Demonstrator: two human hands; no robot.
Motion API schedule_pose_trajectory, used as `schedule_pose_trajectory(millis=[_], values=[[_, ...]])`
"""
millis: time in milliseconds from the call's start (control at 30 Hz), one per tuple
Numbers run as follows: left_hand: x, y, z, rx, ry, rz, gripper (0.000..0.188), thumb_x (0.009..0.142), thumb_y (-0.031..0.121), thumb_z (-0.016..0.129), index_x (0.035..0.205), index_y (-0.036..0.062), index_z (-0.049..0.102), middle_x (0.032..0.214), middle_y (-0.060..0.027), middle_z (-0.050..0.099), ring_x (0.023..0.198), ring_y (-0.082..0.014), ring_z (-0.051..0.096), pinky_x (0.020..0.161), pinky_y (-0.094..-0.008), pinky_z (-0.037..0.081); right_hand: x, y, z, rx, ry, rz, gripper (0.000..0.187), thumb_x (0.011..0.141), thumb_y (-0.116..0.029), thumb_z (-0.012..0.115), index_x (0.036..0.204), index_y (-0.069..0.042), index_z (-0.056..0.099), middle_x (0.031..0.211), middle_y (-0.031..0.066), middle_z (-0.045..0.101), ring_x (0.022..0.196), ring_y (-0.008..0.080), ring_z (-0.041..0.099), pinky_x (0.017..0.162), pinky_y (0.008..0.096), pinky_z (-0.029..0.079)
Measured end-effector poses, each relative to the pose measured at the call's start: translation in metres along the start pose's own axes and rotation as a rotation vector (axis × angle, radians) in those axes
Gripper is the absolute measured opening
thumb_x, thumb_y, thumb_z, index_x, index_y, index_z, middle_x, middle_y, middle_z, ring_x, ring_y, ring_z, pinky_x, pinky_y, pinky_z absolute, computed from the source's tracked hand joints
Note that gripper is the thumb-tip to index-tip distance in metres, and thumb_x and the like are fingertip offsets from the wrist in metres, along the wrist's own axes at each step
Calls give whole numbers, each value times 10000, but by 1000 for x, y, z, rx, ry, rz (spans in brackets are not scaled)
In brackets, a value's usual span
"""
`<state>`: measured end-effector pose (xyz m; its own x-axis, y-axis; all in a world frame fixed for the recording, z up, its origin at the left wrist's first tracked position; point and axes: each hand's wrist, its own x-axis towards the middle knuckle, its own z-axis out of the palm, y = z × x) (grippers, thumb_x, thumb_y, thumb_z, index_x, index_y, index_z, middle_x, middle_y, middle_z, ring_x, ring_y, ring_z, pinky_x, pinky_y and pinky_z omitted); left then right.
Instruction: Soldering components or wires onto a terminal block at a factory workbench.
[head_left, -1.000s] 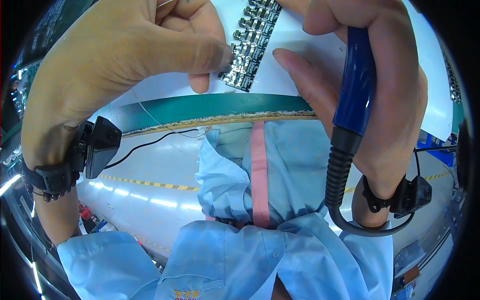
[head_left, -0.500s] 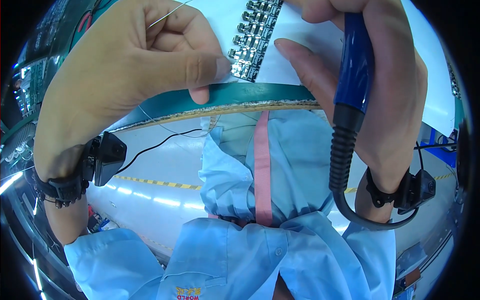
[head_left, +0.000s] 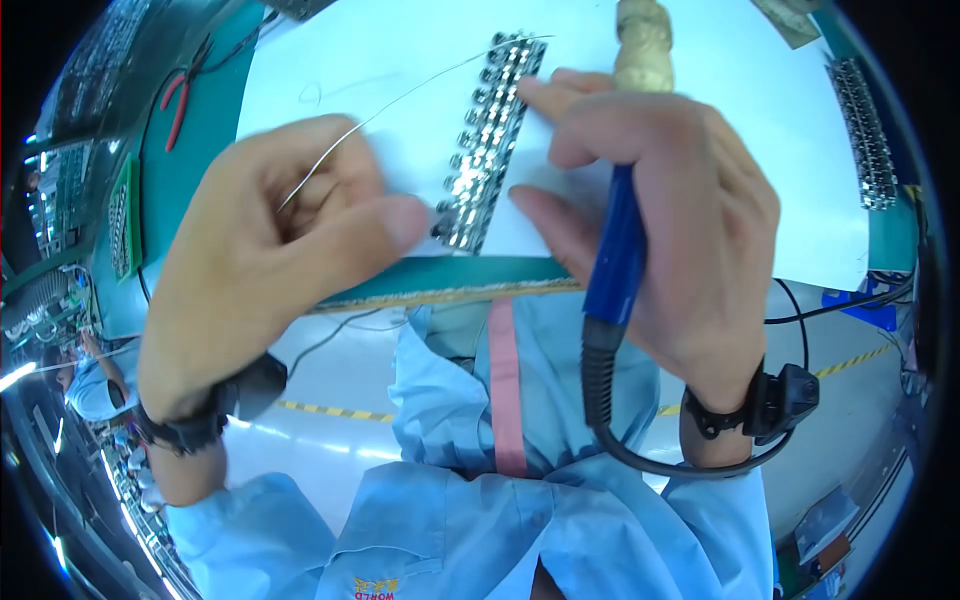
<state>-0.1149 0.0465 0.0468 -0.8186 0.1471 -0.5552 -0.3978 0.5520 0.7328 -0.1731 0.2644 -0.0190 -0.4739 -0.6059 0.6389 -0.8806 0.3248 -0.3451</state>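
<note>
My left hand [head_left: 270, 240] is closed, with a thin solder wire [head_left: 400, 98] in its curled fingers. The wire arcs up and right to the far end of a narrow strip of small circuit boards [head_left: 490, 140]. Its thumb tip lies beside the strip's near left corner; whether they touch I cannot tell. On the other side, my right hand [head_left: 690, 220] is wrapped round a soldering iron [head_left: 612, 265] with a blue handle and a tan front section. One fingertip reaches the strip's right edge. The iron's tip is cut off by the upper picture edge.
Under the strip a white sheet [head_left: 330, 65] covers a green mat [head_left: 200, 130]. Red-handled pliers [head_left: 175, 108] lie at the far left, a green-edged board [head_left: 125, 220] nearer. Another board strip [head_left: 862, 135] lies at the right. The iron's black cable [head_left: 660, 465] loops past my right wrist.
The view has shifted, bringing more of the sheet and the whole strip into sight. My left hand sits slightly farther from the strip. Both hands keep hold of the wire and the iron.
</note>
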Motion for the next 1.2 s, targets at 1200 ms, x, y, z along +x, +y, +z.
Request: schedule_pose_trajectory(millis=[1200], values=[[-16, -53, 64, -464, 1044, 472, 137, 803, 80, 704, 830, -13, 607, 724, -48, 597, 560, -35, 372, 522, -190, 275, -19, -4, -3, 404, 134, 151, 302, 875, -153, 609, 1103, 27, 524, 865, 291, 657, 948, 336, 653, 701, 337, 556]])
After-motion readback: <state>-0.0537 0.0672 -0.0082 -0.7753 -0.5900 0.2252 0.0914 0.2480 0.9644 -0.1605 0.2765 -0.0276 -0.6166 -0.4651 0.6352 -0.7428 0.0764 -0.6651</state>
